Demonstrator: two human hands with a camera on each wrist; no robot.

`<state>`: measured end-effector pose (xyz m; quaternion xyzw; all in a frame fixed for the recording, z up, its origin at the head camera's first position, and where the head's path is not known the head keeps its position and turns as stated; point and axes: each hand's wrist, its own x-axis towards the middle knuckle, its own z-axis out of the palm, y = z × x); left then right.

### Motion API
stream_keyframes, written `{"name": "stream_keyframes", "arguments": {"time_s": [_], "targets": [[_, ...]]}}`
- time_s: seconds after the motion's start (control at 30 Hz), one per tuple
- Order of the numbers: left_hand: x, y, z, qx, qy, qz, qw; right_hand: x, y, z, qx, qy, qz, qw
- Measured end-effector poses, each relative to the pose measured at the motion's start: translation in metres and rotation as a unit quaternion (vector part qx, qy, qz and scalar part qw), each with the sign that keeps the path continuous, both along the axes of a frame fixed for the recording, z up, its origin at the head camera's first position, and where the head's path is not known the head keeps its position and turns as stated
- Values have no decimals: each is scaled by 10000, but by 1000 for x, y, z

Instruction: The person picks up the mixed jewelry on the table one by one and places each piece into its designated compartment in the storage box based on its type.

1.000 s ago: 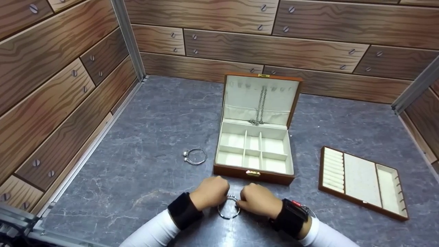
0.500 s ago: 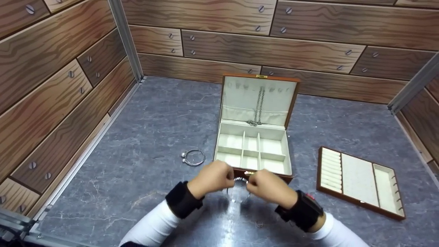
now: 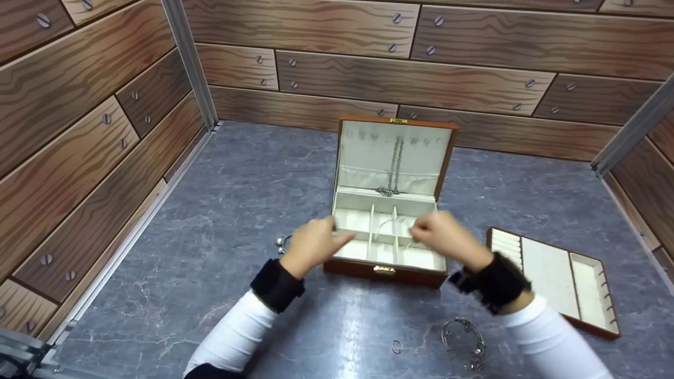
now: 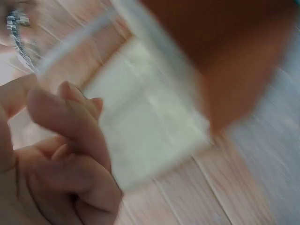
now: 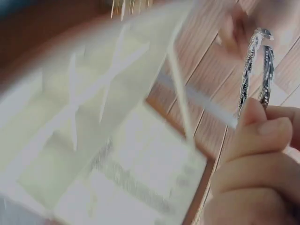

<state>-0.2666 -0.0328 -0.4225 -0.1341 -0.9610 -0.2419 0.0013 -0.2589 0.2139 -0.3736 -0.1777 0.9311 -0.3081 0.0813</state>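
A braided silver bangle (image 5: 244, 79) is pinched between the thumb and fingers of my right hand (image 3: 447, 239). It looks blurred in the head view, over the compartments of the jewelry box (image 3: 350, 267). My left hand (image 3: 311, 246) is above the box's left front corner, thumb stretched out and other fingers loosely bent, holding nothing. In the left wrist view the bangle (image 4: 19, 40) shows at the upper left, apart from the left fingers (image 4: 70, 117). The box lid stands raised, with a chain necklace (image 3: 396, 166) hanging inside it.
Right of the box lies a lift-out tray (image 3: 547, 271) with ring rolls, partly behind my right forearm. A ball-ended bangle (image 3: 281, 242) is half hidden by my left hand. Near the front are a small ring (image 3: 397, 346) and a charm bracelet (image 3: 479, 342). Wood-patterned walls surround the table.
Both hands have risen from the table in front of the box to over it. My left hand has let go of the bangle, and the right hand has moved right with it.
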Motion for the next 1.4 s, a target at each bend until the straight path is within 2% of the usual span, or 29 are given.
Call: {"name": "stream_keyframes", "arguments": {"time_s": [0.07,0.13,0.2,0.3,0.47,0.67,0.8,0.97,1.17,1.27,1.4], "targets": [[-3,-10,-10,-465,-88,248,9986,-13,8,5,201,34,-228,9995],[-4,-15,-17,-702,-212,322,9968,-29,16,4,474,237,-424,9977],[-4,-18,-21,-688,-400,267,9965,-45,23,0,750,423,-623,9943],[-5,-18,-25,-473,-388,194,9979,-66,30,-12,1191,503,-937,9872],[-6,-15,-27,-290,-305,181,9989,-85,35,-33,1801,125,-1270,9753],[-5,-15,-30,-79,-340,89,9994,-90,35,-50,2250,160,-1323,9652],[-5,-15,-30,31,-452,116,9989,-87,30,-58,2475,528,-1296,9587],[-5,-14,-30,78,-557,163,9983,-87,24,-67,2705,986,-1037,9520],[-5,-15,-31,113,-565,196,9981,-87,20,-70,2950,1250,-934,9427],[-6,-15,-31,113,-526,200,9984,-87,19,-71,3161,1446,-811,9341],[-7,-16,-31,103,-553,231,9981,-87,15,-73,3538,1722,-568,9176]]}}
